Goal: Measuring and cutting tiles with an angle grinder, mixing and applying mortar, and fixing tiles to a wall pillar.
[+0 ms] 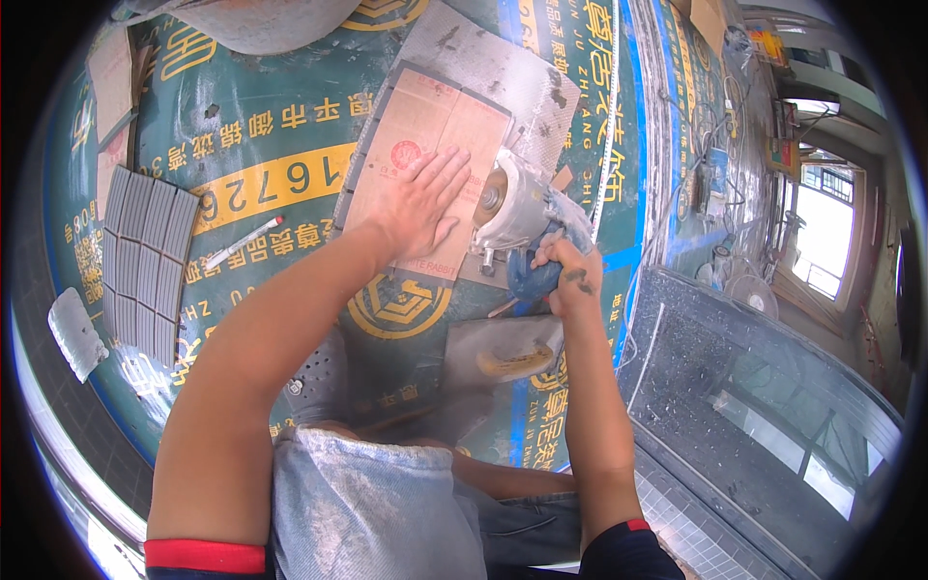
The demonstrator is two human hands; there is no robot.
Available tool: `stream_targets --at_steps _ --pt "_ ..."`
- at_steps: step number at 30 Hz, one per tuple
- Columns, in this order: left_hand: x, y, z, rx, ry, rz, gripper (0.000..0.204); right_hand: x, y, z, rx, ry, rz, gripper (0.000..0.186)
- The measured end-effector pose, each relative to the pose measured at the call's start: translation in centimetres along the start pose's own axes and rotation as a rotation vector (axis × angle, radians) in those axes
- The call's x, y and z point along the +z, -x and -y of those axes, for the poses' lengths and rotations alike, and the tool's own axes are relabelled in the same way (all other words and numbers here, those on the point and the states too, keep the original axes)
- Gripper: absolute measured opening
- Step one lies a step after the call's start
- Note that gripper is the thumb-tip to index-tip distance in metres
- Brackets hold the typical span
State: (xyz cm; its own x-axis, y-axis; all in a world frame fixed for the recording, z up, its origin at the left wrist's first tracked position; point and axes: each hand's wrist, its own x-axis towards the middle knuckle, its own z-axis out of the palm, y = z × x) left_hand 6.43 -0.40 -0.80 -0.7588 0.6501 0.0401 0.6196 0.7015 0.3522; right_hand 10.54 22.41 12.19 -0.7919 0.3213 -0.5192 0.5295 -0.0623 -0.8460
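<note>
My left hand (423,205) lies flat, fingers spread, on a brown cardboard sheet (411,126) that covers a grey tile (493,58) on the green printed floor sheet. My right hand (568,274) grips the blue handle of a dusty handheld cutter (517,208). The cutter's round blade sits at the cardboard's right edge, just beside my left fingertips. My knees in dusty jeans fill the lower middle of the picture.
A stack of narrow grey tile strips (145,246) lies at the left, with a white marker (244,242) beside it. A dusty sandal (503,353) rests below the cutter. A tape measure strip (609,145) runs along the right. A dark glass panel (754,396) and cables lie further right.
</note>
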Motion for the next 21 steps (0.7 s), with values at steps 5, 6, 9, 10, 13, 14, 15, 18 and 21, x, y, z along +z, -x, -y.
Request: stream_targets --at_steps 5,6,9,10,13,14,15,18,21 --pt "0.0 -0.1 -0.1 -0.001 0.000 0.001 0.073 -0.6 0.1 -0.5 -0.025 0.008 0.021 0.011" --pt "-0.1 -0.1 -0.2 -0.002 -0.003 0.003 0.073 -0.7 0.1 -0.6 -0.025 0.006 0.021 0.011" --pt "-0.1 0.0 -0.1 -0.002 -0.007 0.001 0.073 -0.8 0.3 -0.8 -0.021 0.004 0.026 0.011" --pt "-0.1 0.0 -0.1 -0.001 -0.008 -0.002 0.073 -0.7 0.3 -0.8 -0.021 0.004 0.026 0.011" --pt "0.1 0.0 0.0 0.001 -0.002 -0.015 0.073 -0.5 0.6 -0.7 -0.026 -0.016 0.026 0.013" --pt "0.2 0.0 0.0 0.002 -0.002 -0.016 0.073 -0.6 0.6 -0.8 -0.030 -0.012 0.025 0.013" --pt "0.1 -0.1 -0.1 0.003 -0.003 -0.014 0.073 -0.7 0.7 -0.8 -0.034 -0.008 0.024 0.014" --pt "0.0 -0.1 -0.1 0.003 -0.001 -0.008 0.073 -0.6 1.1 -0.7 -0.001 0.019 -0.001 0.016" --pt "0.1 0.0 -0.1 0.001 -0.008 -0.005 0.073 -0.8 1.4 -1.1 0.002 0.008 0.005 0.015"
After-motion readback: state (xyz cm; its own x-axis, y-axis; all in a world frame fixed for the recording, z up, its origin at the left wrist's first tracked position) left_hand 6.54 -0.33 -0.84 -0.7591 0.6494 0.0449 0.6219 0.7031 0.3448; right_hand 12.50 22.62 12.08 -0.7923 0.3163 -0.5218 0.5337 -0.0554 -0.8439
